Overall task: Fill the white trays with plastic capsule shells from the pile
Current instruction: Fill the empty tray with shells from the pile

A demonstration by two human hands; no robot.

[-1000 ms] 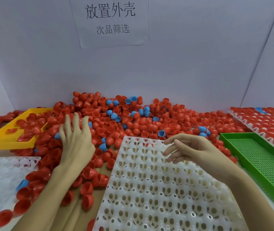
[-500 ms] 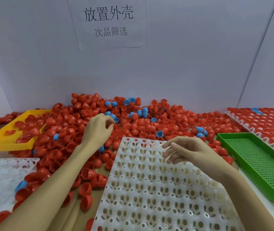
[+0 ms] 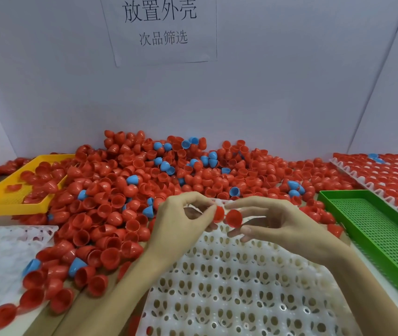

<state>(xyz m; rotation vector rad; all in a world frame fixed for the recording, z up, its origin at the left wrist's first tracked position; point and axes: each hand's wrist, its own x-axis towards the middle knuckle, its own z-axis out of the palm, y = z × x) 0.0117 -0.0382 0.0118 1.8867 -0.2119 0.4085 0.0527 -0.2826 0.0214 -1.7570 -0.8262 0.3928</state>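
Three white trays (image 3: 229, 287) (yellow (image 3: 4, 202), green (image 3: 374, 238) singly)

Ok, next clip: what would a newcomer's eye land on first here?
The huge pile of red shells, flecked with blue ones, heaped against the back wall. Next, centre front, the left hand and right hand meeting over the empty white tray, each pinching a red shell.

Factory sorting station: bulk pile of capsule shells (image 3: 144, 190), perforated trays (image 3: 241, 287), and a printed work-instruction sign (image 3: 159, 25) at top centre.
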